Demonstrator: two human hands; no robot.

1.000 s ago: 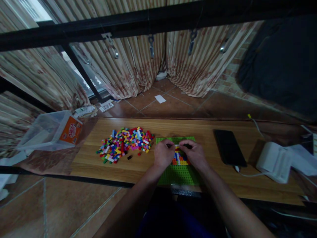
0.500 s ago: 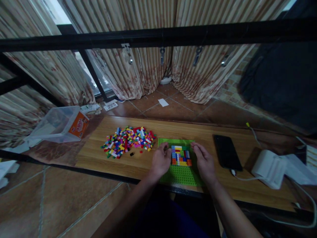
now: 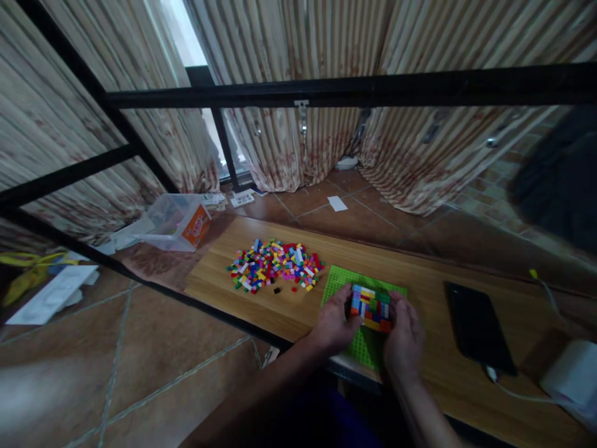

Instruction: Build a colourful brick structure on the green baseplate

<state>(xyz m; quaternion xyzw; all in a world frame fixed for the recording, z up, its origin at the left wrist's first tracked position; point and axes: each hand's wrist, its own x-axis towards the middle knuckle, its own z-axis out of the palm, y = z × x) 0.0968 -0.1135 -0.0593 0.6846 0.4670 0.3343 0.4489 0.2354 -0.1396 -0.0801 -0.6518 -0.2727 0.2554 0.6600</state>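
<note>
A block of colorful toy bricks [image 3: 370,307] is over the green studded baseplate [image 3: 336,280], its patterned top facing up. My left hand [image 3: 336,320] grips the block's left side with curled fingers, the thumb at its near corner. Against the right side, my right hand [image 3: 405,330] is closed round the edge, most fingertips hidden behind it. Whether the block rests on the plate or is slightly above it I cannot tell. Left of the baseplate lies a loose pile of small multicolored bricks [image 3: 275,264].
The wooden board [image 3: 401,264] holds a black phone [image 3: 480,325] with a white cable at right, beside a white object [image 3: 571,379]. A clear plastic box [image 3: 170,218] with an orange label stands beyond the left end. A black bar [image 3: 280,93] crosses before the curtains.
My hands have closed in on the brick block from both sides, and it now looks slightly turned relative to the baseplate. The camera view has swung left, shifting the scene rightward.
</note>
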